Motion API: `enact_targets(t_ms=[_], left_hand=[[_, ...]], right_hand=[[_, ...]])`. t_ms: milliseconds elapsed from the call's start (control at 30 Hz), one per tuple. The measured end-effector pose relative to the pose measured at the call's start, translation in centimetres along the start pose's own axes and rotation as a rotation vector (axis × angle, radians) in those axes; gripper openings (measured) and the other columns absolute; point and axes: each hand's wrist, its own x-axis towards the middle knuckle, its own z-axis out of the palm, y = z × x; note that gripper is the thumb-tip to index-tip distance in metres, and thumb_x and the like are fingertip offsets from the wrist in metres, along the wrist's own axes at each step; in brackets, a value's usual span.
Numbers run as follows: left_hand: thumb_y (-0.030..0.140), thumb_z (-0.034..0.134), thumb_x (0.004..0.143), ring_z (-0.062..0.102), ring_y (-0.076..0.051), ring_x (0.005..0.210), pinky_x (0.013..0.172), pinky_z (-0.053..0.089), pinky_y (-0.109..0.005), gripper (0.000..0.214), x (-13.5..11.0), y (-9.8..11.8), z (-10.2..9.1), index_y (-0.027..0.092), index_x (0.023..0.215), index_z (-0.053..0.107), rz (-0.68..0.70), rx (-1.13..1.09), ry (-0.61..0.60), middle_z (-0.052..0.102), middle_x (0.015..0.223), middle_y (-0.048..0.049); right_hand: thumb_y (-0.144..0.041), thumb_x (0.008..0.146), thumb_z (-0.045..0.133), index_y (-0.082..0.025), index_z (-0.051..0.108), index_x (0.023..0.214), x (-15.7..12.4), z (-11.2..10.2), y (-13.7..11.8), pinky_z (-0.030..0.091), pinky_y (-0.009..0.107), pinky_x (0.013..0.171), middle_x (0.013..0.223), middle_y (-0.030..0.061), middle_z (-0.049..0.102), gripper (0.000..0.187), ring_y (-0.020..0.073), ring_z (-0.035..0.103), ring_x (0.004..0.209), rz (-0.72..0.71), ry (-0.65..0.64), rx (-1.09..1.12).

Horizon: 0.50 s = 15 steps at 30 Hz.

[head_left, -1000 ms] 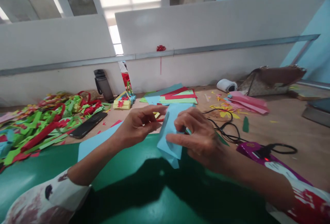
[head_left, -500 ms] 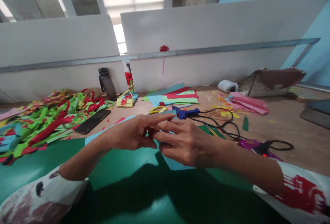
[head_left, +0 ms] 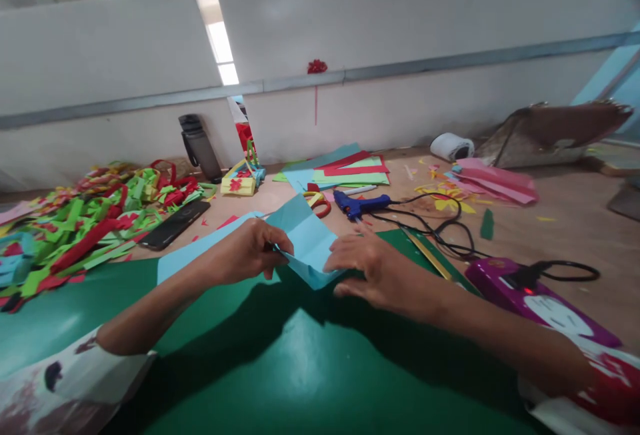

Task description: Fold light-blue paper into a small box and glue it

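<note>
A creased sheet of light-blue paper (head_left: pixel 307 238) is held between my two hands, raised over the green cutting mat (head_left: pixel 300 375). My left hand (head_left: pixel 250 248) pinches its left edge between thumb and fingers. At the opposite edge, the fingers and thumb of my right hand (head_left: pixel 373 265) close on the paper. The sheet bends, its near corner dipping toward me and its far corner standing up. Another flat blue sheet (head_left: pixel 187 258) lies partly under my left forearm. Just beyond the held paper are scissors (head_left: pixel 324 208) and a blue glue gun (head_left: pixel 363 205).
At left lies a heap of cut paper strips (head_left: pixel 110 221), with a black phone (head_left: pixel 175 223) and a dark bottle (head_left: pixel 201 148) beside it. Coloured sheets (head_left: pixel 340 167) lie behind. A purple power strip (head_left: pixel 540 295) with black cable sits right, near a yellow stick (head_left: pixel 433 256).
My hands, which were together with the fingers meeting, have moved apart. The blue paper between them is now lifted and bent. The view has tilted down.
</note>
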Motion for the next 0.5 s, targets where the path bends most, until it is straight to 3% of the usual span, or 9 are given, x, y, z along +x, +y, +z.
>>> enact_targets(t_ms=[100, 200, 267, 333, 400, 500], left_hand=[[0.017, 0.051, 0.081, 0.060, -0.014, 0.057, 0.054, 0.043, -0.021, 0.016, 0.0, 1.0, 0.9, 0.017, 0.087, 0.067, -0.023, 0.272, -0.021, 0.063, 0.063, -0.0004], [0.016, 0.051, 0.082, 0.060, -0.025, 0.080, 0.065, 0.040, -0.033, 0.019, -0.6, 2.8, 1.8, 0.019, 0.076, 0.068, 0.034, 0.814, 0.108, 0.067, 0.083, -0.0063], [0.017, 0.053, 0.082, 0.056, -0.029, 0.091, 0.073, 0.037, -0.039, 0.017, -0.8, 3.7, 2.1, 0.021, 0.074, 0.068, 0.155, 0.964, 0.119, 0.068, 0.084, -0.0055], [0.014, 0.057, 0.079, 0.058, -0.024, 0.084, 0.077, 0.035, -0.037, 0.016, -0.7, 3.9, 2.2, 0.020, 0.068, 0.067, 0.236, 0.904, 0.009, 0.068, 0.075, -0.0022], [0.012, 0.058, 0.078, 0.059, -0.016, 0.074, 0.074, 0.037, -0.029, 0.014, -0.2, 3.3, 2.2, 0.022, 0.076, 0.069, 0.302, 0.692, -0.142, 0.069, 0.074, 0.0013], [0.014, 0.058, 0.078, 0.056, -0.009, 0.057, 0.056, 0.037, -0.019, 0.018, 0.7, 2.0, 2.3, 0.020, 0.090, 0.070, 0.306, 0.413, -0.246, 0.070, 0.073, 0.0020]], right_hand=[[-0.013, 0.080, 0.055, -0.014, 0.059, 0.061, 0.3, 0.6, 0.4, 0.036, 0.026, 0.071, 0.065, 0.0011, 0.058, 0.019, 0.0129, 0.053, 0.071, 0.050, -0.068, -0.050], [-0.011, 0.077, 0.054, -0.015, 0.057, 0.060, 0.4, 0.3, 0.1, 0.033, 0.032, 0.080, 0.066, 0.0000, 0.057, 0.018, 0.0129, 0.051, 0.071, 0.108, -0.133, -0.107], [-0.006, 0.073, 0.053, -0.015, 0.056, 0.060, 0.5, -0.1, -0.4, 0.027, 0.037, 0.088, 0.066, -0.0012, 0.059, 0.016, 0.0129, 0.052, 0.072, 0.128, -0.196, -0.117], [-0.003, 0.069, 0.052, -0.015, 0.055, 0.058, 0.6, -0.5, -0.8, 0.025, 0.038, 0.089, 0.061, -0.0028, 0.058, 0.017, 0.0116, 0.050, 0.067, 0.139, -0.243, -0.104], [-0.004, 0.068, 0.052, -0.015, 0.056, 0.057, 0.7, -0.7, -0.9, 0.029, 0.034, 0.083, 0.056, -0.0036, 0.056, 0.016, 0.0099, 0.047, 0.058, 0.129, -0.272, -0.090], [-0.004, 0.066, 0.054, -0.016, 0.063, 0.062, 1.0, -0.9, -0.9, 0.031, 0.025, 0.066, 0.057, -0.0021, 0.061, 0.016, 0.0097, 0.048, 0.054, 0.129, -0.319, -0.053]])
